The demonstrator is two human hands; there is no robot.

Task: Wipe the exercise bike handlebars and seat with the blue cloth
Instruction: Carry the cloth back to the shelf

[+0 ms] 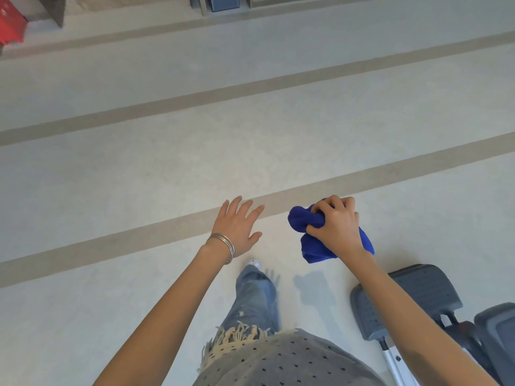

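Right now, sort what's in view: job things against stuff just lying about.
Job: cloth, bunched in the right hand; left hand, free; grey pad, likely the bike's seat.
Lying about: red thing; blue box.

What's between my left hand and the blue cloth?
Head view: only bare floor, crossed by a tan stripe, between left hand and blue cloth.

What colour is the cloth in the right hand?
Deep blue, bunched in the right hand; the cloth shows best in the head view.
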